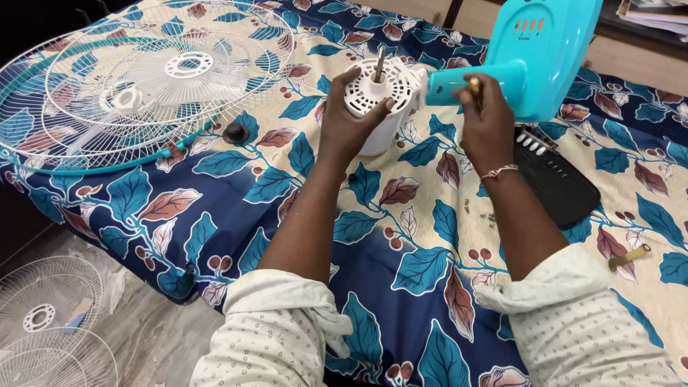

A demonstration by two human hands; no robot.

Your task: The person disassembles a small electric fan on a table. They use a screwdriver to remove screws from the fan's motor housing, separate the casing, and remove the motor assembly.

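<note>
My left hand [349, 118] grips the white motor housing [380, 97] of a table fan, whose metal shaft sticks up from the top. A turquoise neck joins the housing to the turquoise fan base [548, 50], which lies tilted on the bed. My right hand [487, 122] is closed around a thin yellow-handled tool [474, 86] held against the turquoise neck. A thin bracelet circles the right wrist.
White wire fan guards with a turquoise rim [136, 79] lie at the upper left on the leaf-patterned bedsheet [387, 251]. A black knob [235, 133] sits beside them. A black bottom panel [555, 179] lies to the right, small screws [479, 211] nearby. More guards [43, 315] rest on the floor.
</note>
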